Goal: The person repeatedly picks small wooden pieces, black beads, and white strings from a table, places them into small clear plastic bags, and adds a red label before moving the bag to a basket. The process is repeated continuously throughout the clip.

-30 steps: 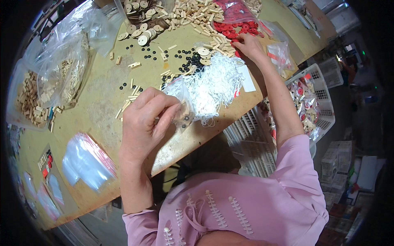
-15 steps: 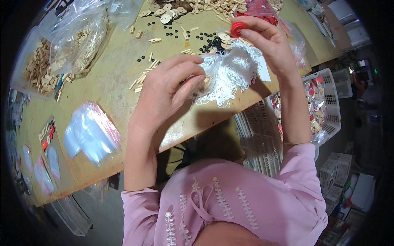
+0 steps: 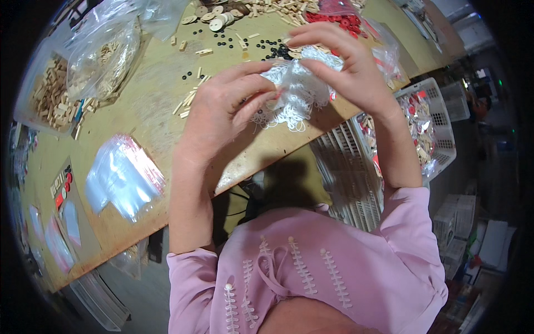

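My left hand [image 3: 219, 108] is closed in a pinch on a small clear plastic bag [image 3: 276, 96], whose outline is hard to see against the strings. A bit of red shows by its fingertips. Over the white string pile [image 3: 295, 118] at the table's near edge, my right hand [image 3: 350, 69] is open, thumb and fingers apart, with nothing visible between them. Beyond it lie small black rings [image 3: 272, 51] and red wheel-like pieces [image 3: 347, 23] beside a bag. Round wooden discs [image 3: 217, 22] and small wooden sticks [image 3: 189, 103] are spread nearby.
A clear bin [image 3: 26, 114] of wooden blocks stands far left, beside a bag of sticks [image 3: 105, 61]. Flat empty zip bags [image 3: 125, 181] are stacked at the left front. A white basket [image 3: 442, 119] with filled bags stands right of the table [image 3: 144, 228].
My right hand has come left and closer to my left hand, and the red pieces it held are out of its fingers. My left hand stays nearly in place.
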The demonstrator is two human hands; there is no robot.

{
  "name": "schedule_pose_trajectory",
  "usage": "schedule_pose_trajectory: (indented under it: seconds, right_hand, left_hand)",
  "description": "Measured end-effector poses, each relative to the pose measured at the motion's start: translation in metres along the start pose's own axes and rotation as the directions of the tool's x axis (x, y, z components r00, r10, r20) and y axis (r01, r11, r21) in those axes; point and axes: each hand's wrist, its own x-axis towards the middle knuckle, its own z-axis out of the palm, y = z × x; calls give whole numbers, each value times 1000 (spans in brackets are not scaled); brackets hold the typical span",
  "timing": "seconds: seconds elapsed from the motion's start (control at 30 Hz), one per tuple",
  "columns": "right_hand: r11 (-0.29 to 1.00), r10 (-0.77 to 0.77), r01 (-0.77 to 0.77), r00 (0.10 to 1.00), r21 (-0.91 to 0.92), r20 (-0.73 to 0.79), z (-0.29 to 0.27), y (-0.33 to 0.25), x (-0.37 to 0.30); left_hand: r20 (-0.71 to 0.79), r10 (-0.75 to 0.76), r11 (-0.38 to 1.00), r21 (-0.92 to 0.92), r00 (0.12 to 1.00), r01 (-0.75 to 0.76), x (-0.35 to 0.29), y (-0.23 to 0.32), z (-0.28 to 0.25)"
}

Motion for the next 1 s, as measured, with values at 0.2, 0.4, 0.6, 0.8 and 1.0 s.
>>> schedule_pose_trajectory:
  seconds: [0.2,0.4,0.6,0.8,1.0]
  right_hand:
    - [926,363,-324,906,194,-220,-53,51,-61]
    - [739,670,-664,704,115,-237,-37,100,-143]
    - [681,707,-728,682,-82,-185,-1,105,-161]
    - [893,380,-381,924,-241,-50,-11,130,-161]
    - [887,454,-442,888,-133,70,-23,131,-159]
  left_hand:
    - [-262,66,997,42,963,-57,5,7,-8]
    - [-20,-160,953,258,987,160,1,9,-3]
    - [-122,-165,964,191,979,186,1,6,-3]
    - [-76,-164,957,229,983,178,2,7,1]
    - [-65,-175,961,205,982,185,2,7,1]
